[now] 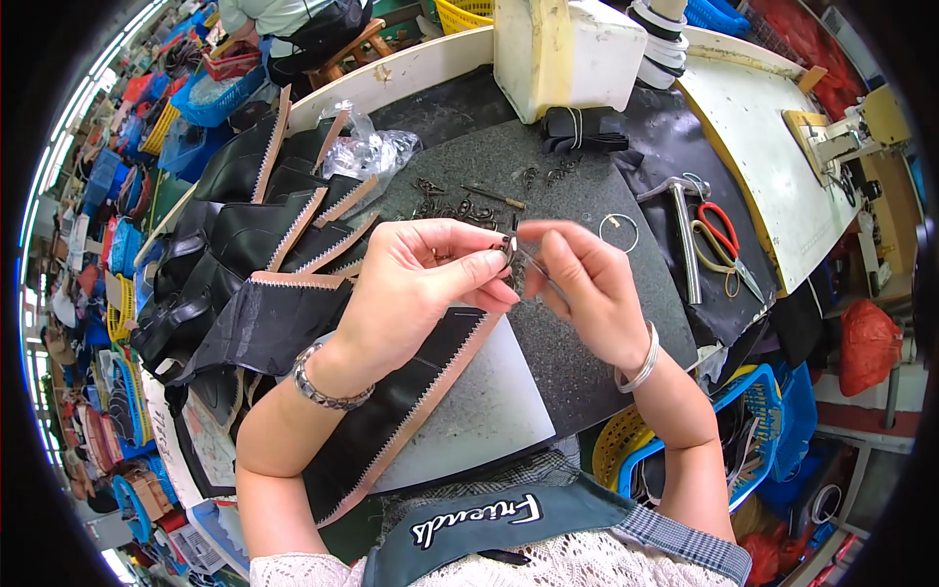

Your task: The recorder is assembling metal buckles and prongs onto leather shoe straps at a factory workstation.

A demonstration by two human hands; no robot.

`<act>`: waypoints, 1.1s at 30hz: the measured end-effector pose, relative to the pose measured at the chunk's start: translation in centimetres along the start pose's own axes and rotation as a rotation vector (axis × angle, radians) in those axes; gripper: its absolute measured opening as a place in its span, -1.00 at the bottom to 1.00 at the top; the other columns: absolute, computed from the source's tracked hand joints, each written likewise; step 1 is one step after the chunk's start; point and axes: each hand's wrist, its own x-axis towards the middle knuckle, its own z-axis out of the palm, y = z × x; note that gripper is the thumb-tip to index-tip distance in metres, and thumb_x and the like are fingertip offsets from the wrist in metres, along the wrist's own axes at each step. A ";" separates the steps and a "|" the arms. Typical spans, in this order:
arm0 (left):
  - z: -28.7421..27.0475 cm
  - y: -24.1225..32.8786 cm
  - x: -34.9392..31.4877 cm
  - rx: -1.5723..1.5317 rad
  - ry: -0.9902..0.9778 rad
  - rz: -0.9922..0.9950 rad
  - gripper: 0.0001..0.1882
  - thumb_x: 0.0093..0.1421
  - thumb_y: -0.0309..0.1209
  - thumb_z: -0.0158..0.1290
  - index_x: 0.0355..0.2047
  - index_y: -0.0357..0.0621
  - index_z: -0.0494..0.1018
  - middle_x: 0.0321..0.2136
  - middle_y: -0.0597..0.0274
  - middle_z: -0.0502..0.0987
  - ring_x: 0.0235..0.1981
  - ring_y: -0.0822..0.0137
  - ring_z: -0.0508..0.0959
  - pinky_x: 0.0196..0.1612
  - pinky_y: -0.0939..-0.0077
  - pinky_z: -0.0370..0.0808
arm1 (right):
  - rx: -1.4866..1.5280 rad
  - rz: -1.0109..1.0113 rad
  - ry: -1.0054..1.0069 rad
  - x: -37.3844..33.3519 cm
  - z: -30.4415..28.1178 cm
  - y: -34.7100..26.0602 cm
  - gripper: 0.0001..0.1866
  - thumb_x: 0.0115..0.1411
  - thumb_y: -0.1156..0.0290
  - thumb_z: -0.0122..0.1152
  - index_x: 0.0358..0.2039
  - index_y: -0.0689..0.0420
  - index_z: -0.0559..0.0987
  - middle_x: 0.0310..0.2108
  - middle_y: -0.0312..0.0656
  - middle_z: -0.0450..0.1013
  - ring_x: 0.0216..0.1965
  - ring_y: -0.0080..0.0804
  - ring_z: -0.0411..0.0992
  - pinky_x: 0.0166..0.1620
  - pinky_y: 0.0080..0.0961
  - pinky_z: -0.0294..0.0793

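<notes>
Head view: left hand (416, 279) pinches small dark fitting (508, 250).

The person is wearing a white lace top (606, 565) with lots of tiny holes. Over it, a dark green apron (577, 507) is showing big white letters (476, 519). A checked strip (690, 545) is running along the apron's right side. Behind the left fingers (455, 235), a chunky silver band (324, 391) is going around the wrist. Behind the right fingers (563, 260), a smooth, shiny bangle (647, 364) is circling the other wrist.
</notes>
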 end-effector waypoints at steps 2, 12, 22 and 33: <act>-0.2 0.0 0.1 0.040 -0.002 -0.014 -0.84 0.17 -0.57 0.08 -0.24 -0.40 0.50 -0.42 0.05 0.59 -0.44 0.33 0.62 -0.34 0.50 0.62 | -1.083 -0.624 0.254 0.1 0.2 -0.3 -0.48 -0.01 0.33 0.41 -0.06 0.26 0.46 -0.54 -0.24 0.34 -0.64 -0.55 0.22 -0.55 -0.64 0.25; 0.1 -0.1 -0.1 0.084 -0.083 -0.121 -0.85 0.16 -0.55 0.10 -0.27 -0.39 0.51 -0.46 0.11 0.58 -0.52 0.40 0.59 -0.42 0.53 0.59 | -1.011 -0.866 0.093 0.6 -0.5 -0.7 -0.66 -0.15 0.53 0.46 -0.28 0.20 0.63 -0.66 -0.35 0.26 -0.67 -0.63 0.16 -0.61 -0.65 0.11; 1.9 -1.8 0.1 -0.559 0.020 -0.153 -0.72 0.18 -0.54 0.07 -0.08 -0.31 0.43 -0.30 0.22 0.56 -0.28 0.47 0.56 -0.17 0.68 0.52 | -0.690 -1.048 0.513 1.4 0.8 2.3 -0.86 -0.05 0.69 0.35 -0.51 0.24 0.55 -0.74 -0.38 0.22 -0.73 -0.74 0.12 -0.66 -0.72 0.05; 0.8 -2.8 -0.1 -0.095 0.058 -0.013 -0.86 0.21 -0.48 0.09 -0.24 -0.27 0.53 -0.41 0.23 0.59 -0.44 0.49 0.56 -0.37 0.67 0.51 | -0.844 -0.702 0.183 -0.4 -0.3 0.4 -0.47 -0.18 0.54 0.48 -0.09 0.14 0.58 -0.41 -0.27 0.40 -0.55 -0.65 0.29 -0.53 -0.69 0.31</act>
